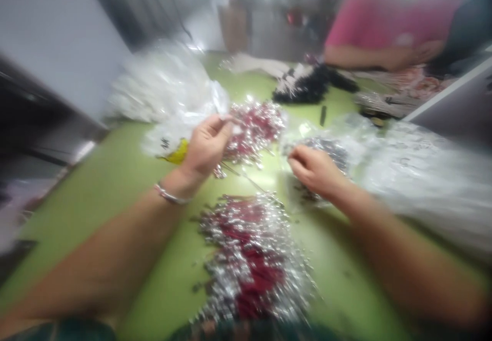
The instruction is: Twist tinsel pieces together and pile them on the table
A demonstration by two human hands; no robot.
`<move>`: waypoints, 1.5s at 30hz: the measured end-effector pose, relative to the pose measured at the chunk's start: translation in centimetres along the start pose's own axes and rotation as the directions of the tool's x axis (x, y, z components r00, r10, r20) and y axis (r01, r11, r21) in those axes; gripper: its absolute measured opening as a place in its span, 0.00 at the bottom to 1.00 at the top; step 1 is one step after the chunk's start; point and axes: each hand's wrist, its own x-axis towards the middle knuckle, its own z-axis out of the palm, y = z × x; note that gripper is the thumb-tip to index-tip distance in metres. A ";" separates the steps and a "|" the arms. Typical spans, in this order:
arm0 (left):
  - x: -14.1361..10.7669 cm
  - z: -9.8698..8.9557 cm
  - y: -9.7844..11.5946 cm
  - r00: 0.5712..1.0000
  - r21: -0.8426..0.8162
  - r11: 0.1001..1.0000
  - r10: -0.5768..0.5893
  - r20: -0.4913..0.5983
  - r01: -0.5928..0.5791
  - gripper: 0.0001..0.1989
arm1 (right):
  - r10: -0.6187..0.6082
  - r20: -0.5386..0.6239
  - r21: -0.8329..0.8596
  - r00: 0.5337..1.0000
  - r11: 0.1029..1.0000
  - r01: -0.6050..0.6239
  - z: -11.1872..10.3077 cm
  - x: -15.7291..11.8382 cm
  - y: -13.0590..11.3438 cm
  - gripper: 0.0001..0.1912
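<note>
My left hand (207, 146) is closed in a pinch beside the far pile of dark red strands with shiny silver ends (255, 126). What lies between its fingertips is too blurred to name. My right hand (313, 172), fingers curled together, is over a clear plastic bag of small grey pieces (332, 149); anything it grips is hidden. Nearer to me lies a larger pile of similar red strands with silver tips (261, 274). A few thin strands (246, 177) stretch across the green table (154, 259) between the two piles.
Crumpled clear plastic bags (165, 85) lie at left, with a yellow piece (177, 152) by them. More clear plastic (418, 172) spreads at right. A black-tipped bundle (303, 85) lies at the back. Across the table sits a person in a pink top (392, 18).
</note>
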 end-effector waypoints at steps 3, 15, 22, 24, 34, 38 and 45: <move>-1.0 1.1 1.0 0.985 -0.001 0.999 -0.047 0.166 0.048 0.07 | -0.091 -0.006 0.140 0.996 0.986 0.091 0.5 -0.4 -0.6 0.06; -3.2 3.1 2.6 0.900 -0.058 0.984 -0.131 0.415 0.170 0.07 | -0.037 -0.195 0.480 0.980 0.868 0.128 1.7 -1.6 -2.9 0.05; -3.0 3.1 3.1 0.905 -0.050 0.984 -0.137 0.402 0.171 0.07 | 0.034 -0.205 0.517 0.978 0.852 0.079 1.5 -1.7 -3.2 0.08; -3.0 3.1 3.2 0.904 -0.051 0.985 -0.129 0.407 0.164 0.06 | 0.016 -0.189 0.532 0.982 0.842 0.089 1.6 -1.6 -3.1 0.08; -3.1 3.0 3.4 0.895 -0.053 0.985 -0.128 0.427 0.166 0.06 | 0.075 -0.134 0.610 0.988 0.792 0.022 1.4 -1.8 -3.4 0.12; -3.2 3.1 3.5 0.892 -0.045 0.988 -0.116 0.438 0.150 0.06 | 0.036 -0.127 0.596 0.991 0.802 0.047 1.5 -1.8 -3.2 0.12; -3.8 3.1 2.9 0.927 0.138 0.974 0.123 0.354 -0.182 0.06 | -0.031 -0.086 0.415 0.996 0.908 0.064 1.1 -1.4 -2.9 0.11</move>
